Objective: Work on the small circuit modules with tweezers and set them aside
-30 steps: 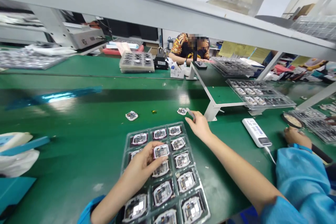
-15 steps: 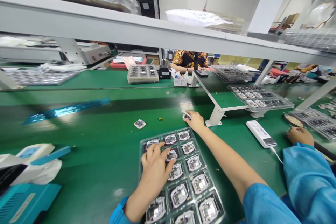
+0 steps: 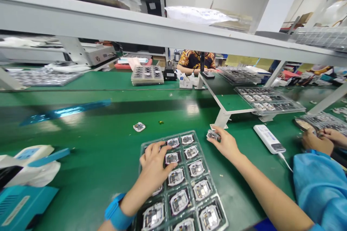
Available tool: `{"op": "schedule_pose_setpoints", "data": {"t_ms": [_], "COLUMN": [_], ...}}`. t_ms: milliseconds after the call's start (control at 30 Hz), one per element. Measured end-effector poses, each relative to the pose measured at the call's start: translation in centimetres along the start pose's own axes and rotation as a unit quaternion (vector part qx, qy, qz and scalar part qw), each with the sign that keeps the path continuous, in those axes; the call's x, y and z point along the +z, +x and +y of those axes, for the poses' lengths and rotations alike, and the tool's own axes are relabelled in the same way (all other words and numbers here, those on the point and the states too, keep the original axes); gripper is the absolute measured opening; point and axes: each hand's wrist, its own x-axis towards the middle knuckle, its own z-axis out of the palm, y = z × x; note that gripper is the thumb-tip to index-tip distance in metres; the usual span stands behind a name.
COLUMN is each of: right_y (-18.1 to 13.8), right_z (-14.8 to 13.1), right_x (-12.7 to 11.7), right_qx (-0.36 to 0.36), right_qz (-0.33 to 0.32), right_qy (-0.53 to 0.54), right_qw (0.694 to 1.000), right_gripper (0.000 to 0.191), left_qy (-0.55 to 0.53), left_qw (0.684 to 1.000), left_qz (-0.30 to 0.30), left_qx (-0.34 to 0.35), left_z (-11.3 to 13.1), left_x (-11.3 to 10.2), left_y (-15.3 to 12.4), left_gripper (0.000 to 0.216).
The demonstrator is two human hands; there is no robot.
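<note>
My right hand (image 3: 226,143) pinches a small white-framed electronic module (image 3: 213,135) between thumb and fingers, above the green bench to the right of the tray. Under my left hand (image 3: 155,162) lies a clear plastic tray (image 3: 191,173) with rows of similar modules in its pockets. The left fingers are spread over its left side, thumb and index finger apart beside a module (image 3: 171,158) in the second row. That hand covers part of the left column. A loose module (image 3: 139,127) lies on the bench beyond the tray.
A white metal stand (image 3: 221,118) rises close behind my right hand. Right of it lies a white corded device (image 3: 269,139). A co-worker's hands (image 3: 318,140) work at far right. Blue film (image 3: 67,112) and a teal device (image 3: 24,205) are on the left.
My right hand has moved right and toward me with the module, away from the tray's far corner. My left hand stays over the tray. The co-worker's second hand has come into view.
</note>
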Motion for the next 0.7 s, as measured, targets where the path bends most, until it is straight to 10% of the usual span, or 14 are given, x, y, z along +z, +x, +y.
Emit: {"op": "schedule_pose_setpoints", "data": {"t_ms": [300,467,700], "right_y": [-0.1,-0.1,-0.2], "right_z": [3.1,3.9,3.6], "right_x": [-3.3,-4.5,-4.4], "right_qx": [0.146,0.154,0.137], "right_qz": [-0.027,-0.065,-0.102], "right_qy": [-0.023,-0.016,0.01], "right_qw": [0.989,0.986,0.985], "right_gripper": [0.053,0.053,0.055], "left_qy": [0.01,0.021,-0.022], "left_qw": [0.997,0.974,0.976], "left_qz": [0.055,0.142,0.14], "left_qx": [-0.051,-0.173,-0.164], "left_z": [-2.2,-7.5,-9.2], "left_x": [-1.3,-3.0,-3.1], "left_y": [4.3,8.4,9.9], "left_gripper": [0.032,0.059,0.04]}}
